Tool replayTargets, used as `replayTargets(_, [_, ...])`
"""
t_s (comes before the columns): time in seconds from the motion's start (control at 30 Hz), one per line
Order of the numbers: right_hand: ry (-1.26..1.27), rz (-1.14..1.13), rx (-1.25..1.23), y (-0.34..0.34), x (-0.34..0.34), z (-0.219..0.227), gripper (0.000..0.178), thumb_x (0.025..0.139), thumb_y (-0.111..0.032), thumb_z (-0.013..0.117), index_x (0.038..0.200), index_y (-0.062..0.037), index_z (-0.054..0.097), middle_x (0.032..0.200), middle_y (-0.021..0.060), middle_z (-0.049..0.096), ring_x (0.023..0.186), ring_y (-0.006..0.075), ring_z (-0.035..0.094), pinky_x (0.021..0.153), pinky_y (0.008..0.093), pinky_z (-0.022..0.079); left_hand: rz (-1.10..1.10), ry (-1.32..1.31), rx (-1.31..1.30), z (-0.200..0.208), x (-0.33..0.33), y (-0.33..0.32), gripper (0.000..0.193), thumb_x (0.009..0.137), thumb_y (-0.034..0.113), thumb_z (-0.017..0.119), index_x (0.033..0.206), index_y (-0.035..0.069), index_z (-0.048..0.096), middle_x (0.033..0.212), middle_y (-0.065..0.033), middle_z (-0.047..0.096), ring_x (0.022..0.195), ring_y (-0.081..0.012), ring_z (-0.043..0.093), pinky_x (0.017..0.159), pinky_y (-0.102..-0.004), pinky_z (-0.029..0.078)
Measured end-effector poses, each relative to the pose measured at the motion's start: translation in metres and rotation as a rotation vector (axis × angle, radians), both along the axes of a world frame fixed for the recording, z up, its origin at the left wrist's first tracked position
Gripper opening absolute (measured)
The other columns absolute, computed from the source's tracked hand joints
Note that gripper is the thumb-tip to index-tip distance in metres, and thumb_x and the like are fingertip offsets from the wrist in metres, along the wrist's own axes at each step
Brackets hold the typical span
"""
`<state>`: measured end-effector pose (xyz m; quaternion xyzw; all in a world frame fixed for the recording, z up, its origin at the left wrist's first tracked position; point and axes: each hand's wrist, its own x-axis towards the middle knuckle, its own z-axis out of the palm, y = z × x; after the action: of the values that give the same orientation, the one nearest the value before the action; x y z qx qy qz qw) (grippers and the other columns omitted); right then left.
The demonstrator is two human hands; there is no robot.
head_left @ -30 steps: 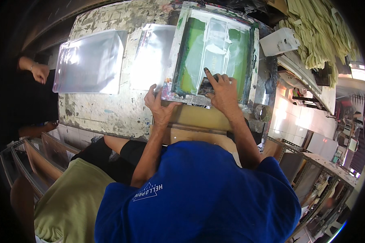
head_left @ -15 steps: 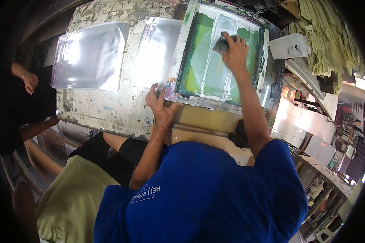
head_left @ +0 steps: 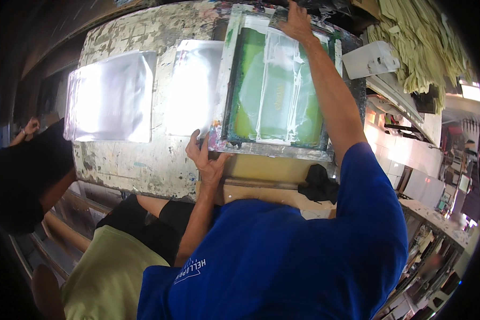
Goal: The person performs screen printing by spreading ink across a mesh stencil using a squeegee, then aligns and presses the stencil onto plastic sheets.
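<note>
A silk-screen frame [head_left: 278, 150] with a green mesh [head_left: 246, 109] lies on the paint-spotted table. White ink [head_left: 272, 69] is spread in a pale band down the mesh. At the frame's far end, my right hand [head_left: 297, 22] grips a dark squeegee [head_left: 278, 19]; its fingers partly cover the tool. My left hand [head_left: 210, 162] is at the near left corner of the frame, fingers spread and thumb by the front edge. Left of the frame lie a stack of clear plastic sheets [head_left: 194, 88] and a second stack of clear plastic sheets [head_left: 111, 98].
A white plastic container [head_left: 372, 60] stands right of the frame, below hanging yellowish cloths [head_left: 418, 40]. Black cloth [head_left: 318, 184] lies near the table's front edge. Another person in dark clothes [head_left: 29, 165] is at the left, and someone in a green garment [head_left: 109, 272] is beside me.
My right hand has moved the squeegee from mid-mesh to the far end of the frame. My left hand stays by the corner. The other person's hand at the left has shifted. The view has tilted slightly.
</note>
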<state>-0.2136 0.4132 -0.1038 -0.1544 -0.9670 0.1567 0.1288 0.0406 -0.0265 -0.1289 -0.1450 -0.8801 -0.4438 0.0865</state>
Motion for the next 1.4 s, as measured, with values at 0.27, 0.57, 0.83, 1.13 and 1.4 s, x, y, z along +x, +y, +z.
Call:
replayTargets(0.27, [0.276,0.074,0.253,-0.022,0.075,0.065,0.092,0.074,-0.030,0.082,0.149,-0.0031,0.036,0.147,0.0188,0.042,0.138,0.0396,0.035,0.114,0.0540,0.029,-0.022,0.028,-0.007,-0.002,-0.002,-0.001,0.082,0.066,0.035,0.092,0.133,0.000,0.059,0.146,-0.0211,0.042,0.129,-0.0377,0.036,0.106,-0.0497,0.035])
replayTargets(0.57, [0.230,-0.170,0.063,-0.034,0.309,0.123,0.052,0.082,-0.014,0.071,0.132,-0.0028,0.057,0.125,0.0249,0.060,0.119,0.0450,0.054,0.102,0.0497,0.043,0.041,-0.059,0.109,0.000,0.006,-0.003,0.074,0.063,0.014,0.091,0.130,0.001,0.060,0.133,-0.0193,0.049,0.127,-0.0367,0.037,0.108,-0.0484,0.032])
replayTargets(0.83, [-0.012,-0.088,0.086,0.074,0.440,0.004,0.060,0.080,-0.015,0.075,0.135,-0.0006,0.056,0.132,0.0255,0.060,0.124,0.0442,0.054,0.106,0.0501,0.043,0.129,0.301,0.172,0.107,-0.046,0.039,0.056,0.067,0.015,0.092,0.112,-0.004,0.065,0.107,-0.0134,0.060,0.106,-0.0316,0.055,0.095,-0.0419,0.042])
replayTargets(1.13, [-0.124,-0.319,0.004,0.038,0.409,0.004,0.045,0.077,-0.010,0.076,0.119,0.0014,0.068,0.115,0.0252,0.069,0.113,0.0431,0.062,0.097,0.0476,0.050,0.112,0.291,0.342,0.185,-0.071,0.062,0.033,0.070,0.021,0.093,0.089,0.004,0.072,0.092,-0.0099,0.066,0.092,-0.0276,0.058,0.081,-0.0404,0.047])
replayTargets(1.4, [-0.006,-0.444,0.081,0.051,0.413,-0.013,0.023,0.076,-0.007,0.070,0.098,-0.0020,0.075,0.091,0.0215,0.073,0.089,0.0404,0.069,0.079,0.0462,0.056,0.097,0.223,0.360,0.184,-0.070,0.063,0.030,0.071,0.019,0.092,0.089,0.005,0.072,0.091,-0.0090,0.065,0.095,-0.0280,0.058,0.083,-0.0404,0.047])
